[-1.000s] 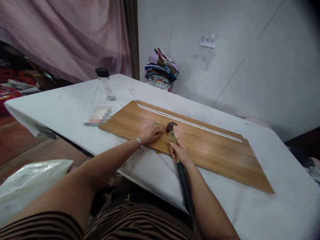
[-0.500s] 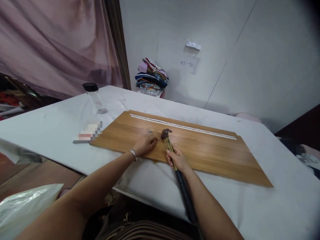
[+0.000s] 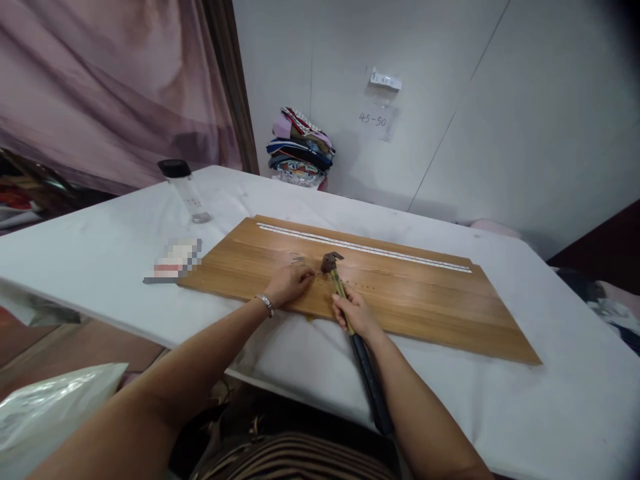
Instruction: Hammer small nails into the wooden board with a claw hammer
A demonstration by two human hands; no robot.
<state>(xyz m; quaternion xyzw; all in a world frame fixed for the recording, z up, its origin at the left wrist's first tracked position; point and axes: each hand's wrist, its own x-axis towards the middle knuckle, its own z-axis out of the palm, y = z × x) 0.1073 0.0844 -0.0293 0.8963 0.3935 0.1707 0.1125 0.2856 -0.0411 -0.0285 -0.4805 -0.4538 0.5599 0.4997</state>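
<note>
Where the plastic bag (image 3: 60, 413) lies: down at 8 o'clock, all clocks centred on the head of the hammer (image 3: 358, 350). Whitish, shiny.
Curtain (image 3: 125, 80): pinkish, hanging up at 10.
Blurred-out thing (image 3: 175, 259): flat on the table (image 3: 100, 227) at 9, near the left end of the board (image 3: 440, 300).
Bottle (image 3: 187, 193): clear, black lid on, around 10.
Left hand (image 3: 290, 283): 8 o'clock, over the board, fingers curled, tips bunched near the hammer head. Can't tell if they're pinching anything, too small.
Nails (image 3: 299, 259): or what look like them, a few thin ones loose on the board at 9.
Clothes (image 3: 300, 147): folded pile past the table's far edge, 11ish.
Hammer: rusty head above the board, black grip pointing to 5. Can't tell if the head touches wood.
Right hand (image 3: 356, 311): 5 o'clock, fingers wrapped round the handle's yellowish part.
Board: brown woodgrain, flat on the white-covered table, mostly out toward 3 and 4. Two pale strips (image 3: 370, 249) run along its far side.
Papers (image 3: 375, 119): up on the wall (image 3: 525, 133) at 1, the lower one reading "45-50".
</note>
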